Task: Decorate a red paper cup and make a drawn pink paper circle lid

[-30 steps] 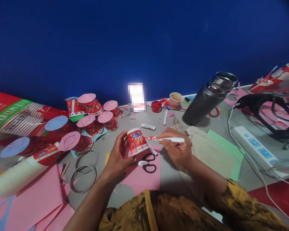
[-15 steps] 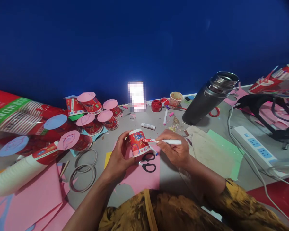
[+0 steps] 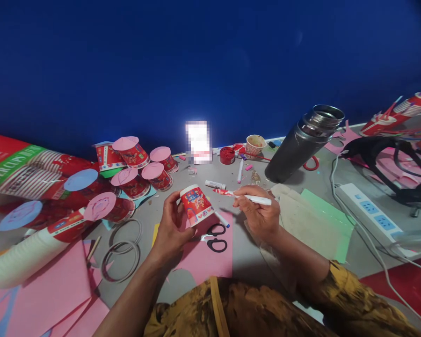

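Note:
My left hand (image 3: 171,224) grips a red printed paper cup (image 3: 197,206), held upside down and tilted above the table. Between the thumb and fingers of my right hand (image 3: 259,213) is a white marker (image 3: 257,200), its red-smeared tip pointing left, a short gap from the cup. Below the cup lie black-handled scissors (image 3: 217,238) on a pink paper sheet (image 3: 206,262), and a white marker with a blue end (image 3: 222,219) rests beside them. A small white tube (image 3: 215,185) lies just beyond the cup.
Several upturned cups with paper discs (image 3: 129,152) stand at left, near a long cup stack (image 3: 31,252) and tape rings (image 3: 121,260). A dark flask (image 3: 298,150), a power strip (image 3: 372,213) with cables and a beige cloth (image 3: 298,224) are at right. A red paint pot (image 3: 227,155) stands behind.
My right hand has drawn the marker away from the cup, up and to the right. The cup in my left hand has shifted slightly left and up.

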A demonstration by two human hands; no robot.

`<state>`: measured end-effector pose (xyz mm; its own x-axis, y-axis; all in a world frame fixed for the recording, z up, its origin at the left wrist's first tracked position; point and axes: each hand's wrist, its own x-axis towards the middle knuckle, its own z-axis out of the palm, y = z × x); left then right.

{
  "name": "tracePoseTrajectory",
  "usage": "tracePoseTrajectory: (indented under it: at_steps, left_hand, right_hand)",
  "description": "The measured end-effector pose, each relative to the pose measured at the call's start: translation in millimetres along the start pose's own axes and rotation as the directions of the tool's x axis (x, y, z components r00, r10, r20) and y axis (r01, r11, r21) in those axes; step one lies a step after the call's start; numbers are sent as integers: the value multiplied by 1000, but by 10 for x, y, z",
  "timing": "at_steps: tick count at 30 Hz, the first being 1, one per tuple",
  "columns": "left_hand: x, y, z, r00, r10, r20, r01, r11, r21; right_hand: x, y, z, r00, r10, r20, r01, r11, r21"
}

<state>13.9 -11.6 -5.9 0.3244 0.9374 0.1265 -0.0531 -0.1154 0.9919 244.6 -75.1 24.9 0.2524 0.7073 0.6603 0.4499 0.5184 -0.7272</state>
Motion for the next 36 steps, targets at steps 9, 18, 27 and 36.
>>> tracePoseTrajectory:
  at_steps: [9, 18, 27, 36]
  left_hand:
    - [55, -133, -39, 992, -121, -46, 117, 990, -83]
    - [73, -10, -70, 913, -376, 157, 393, 712, -582]
    - [113, -37, -24, 806, -522, 278, 495, 338, -800]
    - [132, 9, -22, 765, -585, 269, 498, 274, -823]
  right_hand:
    - [-21, 244, 91, 966, -184, 180, 219, 955, -198]
    - [-60, 560, 138, 962, 18, 271, 96, 911, -401]
    - [-49, 654, 110, 952, 13, 307, 132, 885, -446]
    - [-89, 650, 160, 931, -26, 364, 195, 879, -435]
